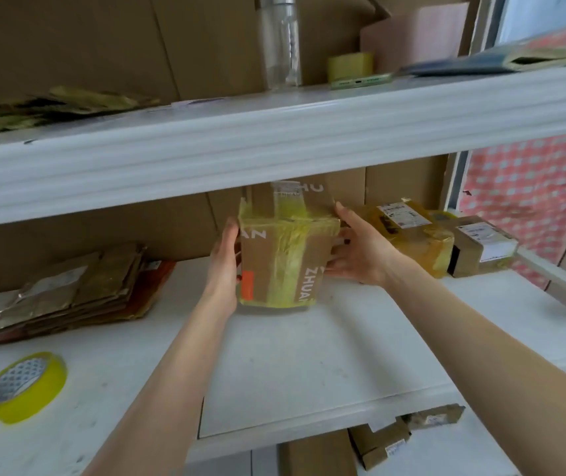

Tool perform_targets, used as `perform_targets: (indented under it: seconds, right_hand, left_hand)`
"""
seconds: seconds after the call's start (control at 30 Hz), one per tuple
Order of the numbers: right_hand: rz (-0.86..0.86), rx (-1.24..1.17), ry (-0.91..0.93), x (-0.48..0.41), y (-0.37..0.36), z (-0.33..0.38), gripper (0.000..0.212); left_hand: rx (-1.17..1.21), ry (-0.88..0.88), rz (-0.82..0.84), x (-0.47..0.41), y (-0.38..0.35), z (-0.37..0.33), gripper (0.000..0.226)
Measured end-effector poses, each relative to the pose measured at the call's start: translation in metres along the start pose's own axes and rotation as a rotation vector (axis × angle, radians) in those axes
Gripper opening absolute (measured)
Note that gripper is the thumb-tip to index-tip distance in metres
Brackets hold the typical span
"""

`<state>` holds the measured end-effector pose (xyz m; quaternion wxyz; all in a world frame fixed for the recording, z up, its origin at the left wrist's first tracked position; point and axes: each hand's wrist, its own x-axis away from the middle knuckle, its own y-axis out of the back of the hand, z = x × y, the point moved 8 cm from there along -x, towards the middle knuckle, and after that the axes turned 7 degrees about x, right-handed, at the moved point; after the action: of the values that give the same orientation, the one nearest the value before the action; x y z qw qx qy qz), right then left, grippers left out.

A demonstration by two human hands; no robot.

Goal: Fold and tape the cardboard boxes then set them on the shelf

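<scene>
A taped cardboard box point(285, 255) with yellowish tape and white lettering is held between both hands just above the white shelf point(309, 355), under the upper shelf board. My left hand point(223, 266) lies flat against its left side. My right hand point(360, 249) grips its right side, thumb on the top edge and fingers curled under. A roll of yellow tape point(24, 386) lies at the shelf's near left. A stack of flattened cardboard boxes point(75, 290) sits at the left.
Two taped boxes with labels point(412, 235) point(484, 249) stand at the right of the same shelf. The upper shelf point(274, 142) carries a clear bottle point(281, 42), a tape roll point(350, 65) and a phone point(360, 80). More cardboard lies below the shelf point(384, 438).
</scene>
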<state>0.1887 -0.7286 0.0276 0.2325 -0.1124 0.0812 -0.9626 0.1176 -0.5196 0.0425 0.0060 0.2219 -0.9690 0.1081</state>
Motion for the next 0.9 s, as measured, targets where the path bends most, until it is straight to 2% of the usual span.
perform_targets:
  seconds: [0.07, 0.17, 0.2, 0.23, 0.3, 0.37, 0.4, 0.53, 0.7, 0.8, 0.83, 0.9]
  right_hand:
    - [0.011, 0.019, 0.030, 0.002, 0.004, 0.005, 0.069]
    - [-0.001, 0.035, 0.092, 0.007, 0.014, 0.018, 0.044]
    - [-0.012, 0.043, 0.120, 0.008, 0.018, 0.023, 0.035]
    - [-0.027, 0.053, 0.152, 0.009, 0.023, 0.029, 0.028]
    - [-0.058, 0.081, 0.218, 0.012, 0.037, 0.042, 0.020]
    - [-0.102, 0.147, 0.277, 0.020, 0.056, 0.054, 0.023]
    - [-0.122, 0.203, 0.309, 0.025, 0.068, 0.060, 0.028]
    - [-0.270, 0.386, 0.430, 0.056, 0.136, 0.081, 0.042]
    - [-0.557, 0.498, 0.516, 0.079, 0.222, 0.085, 0.036]
    - [-0.778, 0.599, 0.461, 0.075, 0.263, 0.074, 0.034]
    - [-0.790, 0.658, 0.392, 0.067, 0.272, 0.065, 0.039]
    - [-0.696, 0.758, 0.220, 0.045, 0.277, 0.040, 0.056]
  left_hand:
    - [0.019, 0.012, 0.002, 0.001, -0.005, -0.005, 0.088]
    - [-0.006, 0.017, 0.036, 0.006, -0.018, -0.017, 0.119]
    - [-0.029, 0.000, 0.031, 0.008, -0.022, -0.022, 0.119]
    - [-0.050, -0.034, 0.021, 0.009, -0.026, -0.028, 0.109]
    - [-0.044, -0.133, 0.022, 0.009, -0.037, -0.038, 0.070]
    - [-0.039, -0.202, 0.034, 0.013, -0.056, -0.040, 0.039]
    - [-0.055, -0.242, 0.050, 0.016, -0.069, -0.039, 0.036]
    - [-0.166, -0.410, 0.172, 0.035, -0.150, -0.024, 0.051]
    - [-0.419, -0.450, 0.165, 0.033, -0.244, 0.012, 0.065]
    - [-0.547, -0.462, 0.130, 0.030, -0.283, 0.037, 0.061]
    - [-0.579, -0.440, 0.113, 0.027, -0.290, 0.048, 0.060]
    - [-0.597, -0.337, 0.103, 0.021, -0.300, 0.072, 0.059]
